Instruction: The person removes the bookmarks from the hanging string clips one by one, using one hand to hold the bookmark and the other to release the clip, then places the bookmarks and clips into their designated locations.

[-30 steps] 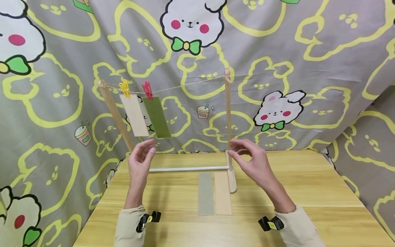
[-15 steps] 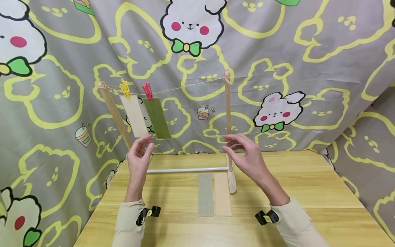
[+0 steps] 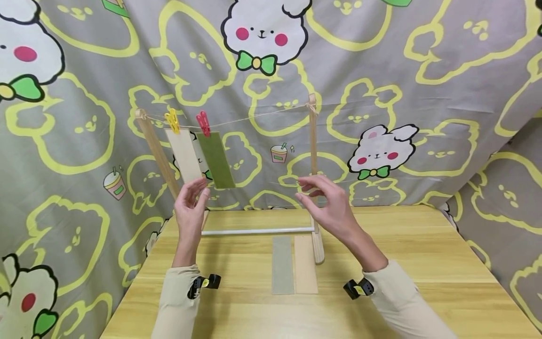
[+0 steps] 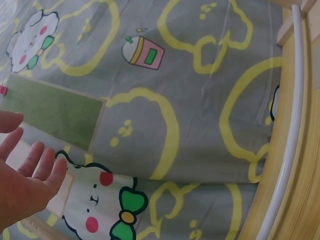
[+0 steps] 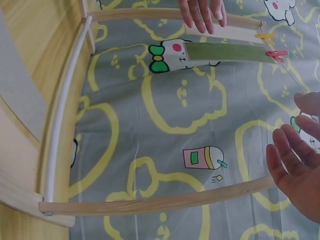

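My left hand point(image 3: 191, 201) is raised in front of the lower end of a cream strip point(image 3: 185, 153), its fingers loosely bent and holding nothing. Beside that strip hangs a green strip point(image 3: 216, 160). A yellow clothespin point(image 3: 172, 121) and a red clothespin point(image 3: 203, 123) fix the two strips to a thin string point(image 3: 258, 116). Over toward the right post, my right hand point(image 3: 328, 202) is held in the air with thumb and fingers apart, nothing between them. In the right wrist view that hand point(image 5: 300, 160) appears at the right edge, relaxed.
The string runs between a left wooden post point(image 3: 157, 153) and a right wooden post point(image 3: 313, 160), joined low down by a white rod point(image 3: 258, 231). A grey strip point(image 3: 282, 266) and a peach strip point(image 3: 306, 266) lie side by side on the wooden table point(image 3: 381, 301). Behind hangs a patterned curtain point(image 3: 372, 70).
My right hand has moved left and upward, away from the right post's base. The left hand has risen a little and now overlaps the cream strip's bottom. The strips and clothespins keep their places.
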Available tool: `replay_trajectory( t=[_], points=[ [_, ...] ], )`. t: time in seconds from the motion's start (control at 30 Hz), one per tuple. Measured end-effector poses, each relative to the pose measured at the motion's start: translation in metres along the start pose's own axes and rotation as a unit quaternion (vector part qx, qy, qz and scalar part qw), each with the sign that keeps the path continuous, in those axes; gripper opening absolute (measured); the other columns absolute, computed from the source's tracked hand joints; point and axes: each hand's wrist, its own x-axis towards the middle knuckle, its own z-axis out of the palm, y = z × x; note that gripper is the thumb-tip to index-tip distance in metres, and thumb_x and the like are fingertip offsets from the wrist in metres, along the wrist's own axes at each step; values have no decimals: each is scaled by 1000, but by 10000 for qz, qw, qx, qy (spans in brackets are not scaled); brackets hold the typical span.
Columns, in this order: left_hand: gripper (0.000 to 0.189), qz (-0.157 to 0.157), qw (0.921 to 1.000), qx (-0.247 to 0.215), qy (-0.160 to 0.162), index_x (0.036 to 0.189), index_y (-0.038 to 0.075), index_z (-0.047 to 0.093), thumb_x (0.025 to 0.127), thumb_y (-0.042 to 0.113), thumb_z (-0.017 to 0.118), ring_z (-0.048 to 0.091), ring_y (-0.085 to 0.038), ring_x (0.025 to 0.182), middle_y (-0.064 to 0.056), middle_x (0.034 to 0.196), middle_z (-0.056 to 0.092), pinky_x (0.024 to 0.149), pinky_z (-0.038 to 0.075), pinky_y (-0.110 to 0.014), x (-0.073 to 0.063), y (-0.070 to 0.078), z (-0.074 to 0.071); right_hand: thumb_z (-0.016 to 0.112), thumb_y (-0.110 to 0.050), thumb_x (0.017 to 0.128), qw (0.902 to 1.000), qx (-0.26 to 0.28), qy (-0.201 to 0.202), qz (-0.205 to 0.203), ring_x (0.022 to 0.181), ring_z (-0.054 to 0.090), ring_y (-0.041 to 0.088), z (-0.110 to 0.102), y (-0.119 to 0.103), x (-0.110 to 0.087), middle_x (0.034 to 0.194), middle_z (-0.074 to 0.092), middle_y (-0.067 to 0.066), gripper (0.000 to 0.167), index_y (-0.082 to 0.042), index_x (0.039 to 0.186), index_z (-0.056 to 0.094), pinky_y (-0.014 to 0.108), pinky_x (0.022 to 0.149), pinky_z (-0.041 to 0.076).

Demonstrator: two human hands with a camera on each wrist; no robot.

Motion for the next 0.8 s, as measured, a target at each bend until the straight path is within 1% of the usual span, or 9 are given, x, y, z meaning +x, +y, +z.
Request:
replay_trajectory(
  t=[0.13,0.2,0.27,0.33,0.4,0.53,0.67,0.73,0.8],
  points=[
    [35,-34,10000,-49,5,131,-10,59,97,-5,65,57,-36,125,-30,133,59,100,51,-28,2,0,1,79,-11,91,9996,-221,-59,-138,100,66,21,3,-4,7,112,69,1,32,-9,122,71,36,82,60],
    [36,-36,10000,-43,-14,132,-9,59,97,-5,65,57,-32,124,-26,132,61,100,51,-28,3,0,2,79,-12,91,9994,-270,-62,-200,100,66,21,4,-6,10,113,70,1,32,-9,122,71,37,82,60],
    [36,-38,10000,-20,-22,132,-7,59,97,-4,65,58,-30,124,-20,131,63,101,51,-28,3,1,2,79,-10,91,9994,-233,-68,-245,101,66,21,6,-8,12,113,70,2,31,-9,121,71,36,82,60],
    [36,-43,10000,4,-15,133,-6,60,97,-3,65,58,-30,125,-14,129,65,101,50,-28,4,1,2,79,-10,91,9994,-184,-64,-274,102,66,21,8,-9,15,114,70,2,31,-8,121,71,36,82,60],
    [36,-49,10000,-6,-3,133,-5,60,97,-4,65,58,-31,125,-13,128,65,102,50,-28,5,1,2,79,-9,91,9993,-161,-58,-320,102,66,21,9,-11,18,113,70,2,30,-8,120,72,36,81,60],
    [37,-67,10000,-25,-46,133,-6,60,97,-5,64,55,-34,128,-13,131,64,104,49,-29,8,0,3,80,-8,90,9989,-173,-19,-426,102,65,20,11,-14,24,113,70,1,32,-8,121,72,35,82,60],
    [38,-150,9997,7,-180,135,-7,58,97,-4,64,51,-38,132,-13,135,63,107,47,-29,11,-1,3,80,-8,89,9986,-105,-1,-525,101,66,18,13,-17,28,112,70,1,33,-7,121,72,36,81,60],
    [39,-218,9996,34,-202,135,-7,58,98,-3,65,51,-37,133,-12,136,62,107,46,-27,12,-2,3,81,-9,89,9984,-89,-15,-561,100,66,18,14,-18,30,111,70,1,33,-7,121,72,36,80,60],
    [38,-305,9994,-14,-151,135,-7,58,98,-3,65,53,-35,131,-13,135,62,106,47,-26,13,-3,4,81,-9,89,9983,-85,-38,-581,100,66,18,15,-19,31,112,70,1,33,-7,121,72,36,81,60]
  ],
)
